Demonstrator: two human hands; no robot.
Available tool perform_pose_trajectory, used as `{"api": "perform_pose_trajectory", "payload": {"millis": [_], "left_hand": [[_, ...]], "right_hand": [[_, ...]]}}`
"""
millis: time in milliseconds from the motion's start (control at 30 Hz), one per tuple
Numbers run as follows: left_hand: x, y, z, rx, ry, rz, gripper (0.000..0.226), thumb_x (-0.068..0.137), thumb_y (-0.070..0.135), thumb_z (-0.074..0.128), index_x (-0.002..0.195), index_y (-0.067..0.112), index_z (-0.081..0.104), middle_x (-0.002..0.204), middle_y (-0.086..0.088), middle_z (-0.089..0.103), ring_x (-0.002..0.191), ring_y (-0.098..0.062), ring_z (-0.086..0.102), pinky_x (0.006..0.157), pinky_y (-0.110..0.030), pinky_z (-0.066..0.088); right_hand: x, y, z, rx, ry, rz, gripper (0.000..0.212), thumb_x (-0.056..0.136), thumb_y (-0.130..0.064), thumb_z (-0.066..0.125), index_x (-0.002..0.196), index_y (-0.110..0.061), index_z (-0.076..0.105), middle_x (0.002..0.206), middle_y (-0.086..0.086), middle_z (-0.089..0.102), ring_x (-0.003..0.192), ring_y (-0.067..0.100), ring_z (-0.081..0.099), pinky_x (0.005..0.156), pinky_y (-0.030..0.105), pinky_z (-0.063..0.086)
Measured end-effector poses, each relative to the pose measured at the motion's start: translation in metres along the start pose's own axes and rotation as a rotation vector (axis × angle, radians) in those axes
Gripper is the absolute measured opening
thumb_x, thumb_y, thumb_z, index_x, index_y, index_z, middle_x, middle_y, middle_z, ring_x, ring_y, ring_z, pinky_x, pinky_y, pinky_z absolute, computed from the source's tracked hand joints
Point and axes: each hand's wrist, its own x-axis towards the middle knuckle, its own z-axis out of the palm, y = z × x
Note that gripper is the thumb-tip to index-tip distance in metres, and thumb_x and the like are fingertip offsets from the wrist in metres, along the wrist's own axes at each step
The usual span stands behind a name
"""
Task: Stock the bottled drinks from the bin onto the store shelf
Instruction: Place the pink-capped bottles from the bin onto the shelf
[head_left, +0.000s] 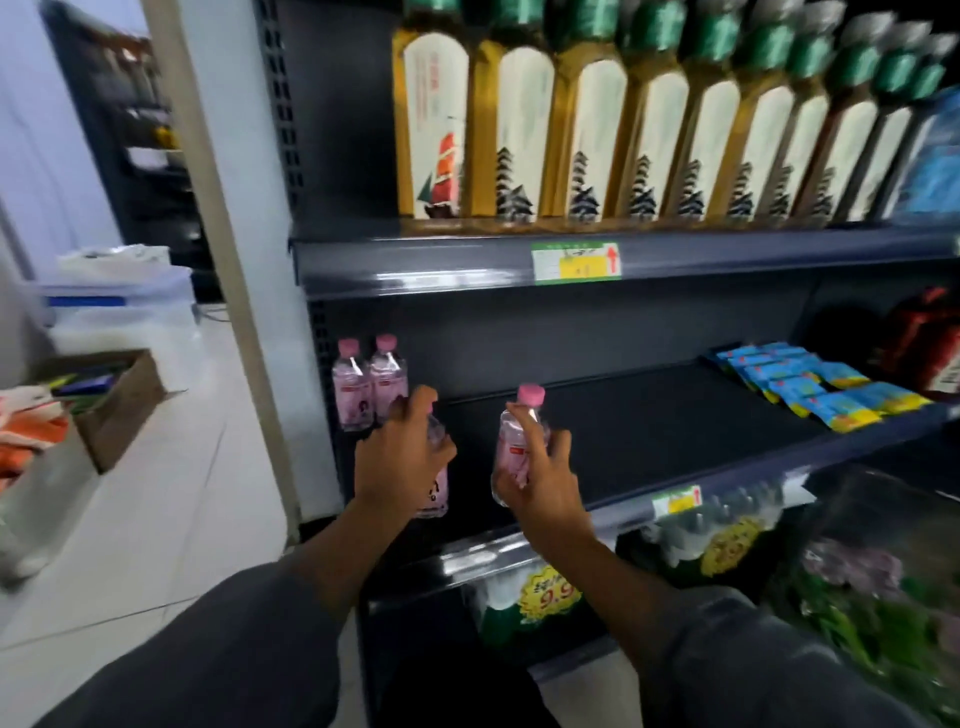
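Two pink-capped bottles (369, 382) already stand at the left end of the middle shelf (649, 415). My left hand (400, 462) grips a third bottle (435, 480) just before them; my right hand (540, 475) clasps a fourth bottle (514, 441) beside it. Most of the shelf remains unfilled, and the bin is out of view, so I judge stocking barely begun.

Two small clear bottles with pink caps and pink labels stand upright side by side (353, 387) (387, 382) at the back left corner of the dark middle shelf (649, 431), just beyond the left fingers (415, 402). A third like bottle (435, 478) is upright under those fingers, its cap hidden. A fourth (511, 441) is upright within the right fingers (535, 431), its cap above them.
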Motion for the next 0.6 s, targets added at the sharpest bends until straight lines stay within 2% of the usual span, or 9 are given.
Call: {"api": "perform_pose_trajectory", "payload": {"millis": [133,267,333,467,533,600], "left_hand": [[0.011,-0.039,-0.002,0.018,0.06,-0.053,0.053,0.09,0.036,0.067,0.135,0.027,0.041,0.127,-0.007,0.059,0.096,-0.034,0.067,0.076,-0.041,0.052],[0.021,-0.063,0.0,-0.039,0.099,-0.075,0.052,0.095,0.041,0.062,0.138,0.033,0.033,0.133,-0.007,0.057,0.1,-0.037,0.067,0.082,-0.053,0.057],[0.024,-0.073,0.004,-0.062,0.136,-0.108,0.051,0.096,0.048,0.06,0.137,0.033,0.034,0.134,-0.004,0.057,0.106,-0.034,0.067,0.085,-0.054,0.057],[0.026,-0.084,0.011,-0.384,0.206,-0.241,0.065,0.089,0.066,0.062,0.141,0.038,0.036,0.135,0.01,0.06,0.117,-0.018,0.064,0.098,-0.045,0.054],[0.02,-0.094,0.022,-0.45,0.159,-0.307,0.065,0.086,0.07,0.064,0.138,0.041,0.039,0.13,0.013,0.062,0.115,-0.015,0.065,0.098,-0.044,0.054],[0.009,-0.108,0.036,-0.364,0.057,-0.368,0.063,0.083,0.074,0.061,0.134,0.042,0.043,0.127,0.013,0.064,0.113,-0.016,0.065,0.097,-0.046,0.054]], "right_hand": [[0.013,-0.015,0.052,0.047,-0.083,-0.035,0.08,0.091,-0.022,0.068,0.145,-0.062,0.024,0.117,-0.002,0.031,0.088,0.036,0.062,0.08,0.052,0.056],[0.027,-0.028,0.093,0.074,-0.147,-0.082,0.076,0.096,-0.022,0.062,0.146,-0.062,0.021,0.12,-0.001,0.03,0.09,0.036,0.062,0.08,0.053,0.056],[0.034,-0.033,0.107,0.063,-0.173,-0.104,0.078,0.097,-0.019,0.06,0.148,-0.06,0.018,0.125,0.0,0.031,0.094,0.036,0.061,0.082,0.054,0.055],[0.044,-0.034,0.126,0.068,-0.171,-0.144,0.088,0.098,-0.013,0.06,0.148,-0.064,0.009,0.127,-0.001,0.033,0.092,0.032,0.062,0.081,0.051,0.057],[0.048,-0.031,0.133,0.079,-0.142,-0.17,0.095,0.101,-0.014,0.058,0.143,-0.073,-0.003,0.133,-0.001,0.034,0.094,0.034,0.063,0.082,0.05,0.057],[0.055,-0.029,0.141,0.106,-0.128,-0.187,0.095,0.101,-0.013,0.057,0.14,-0.077,-0.003,0.145,-0.001,0.032,0.107,0.033,0.063,0.091,0.049,0.055]]}}
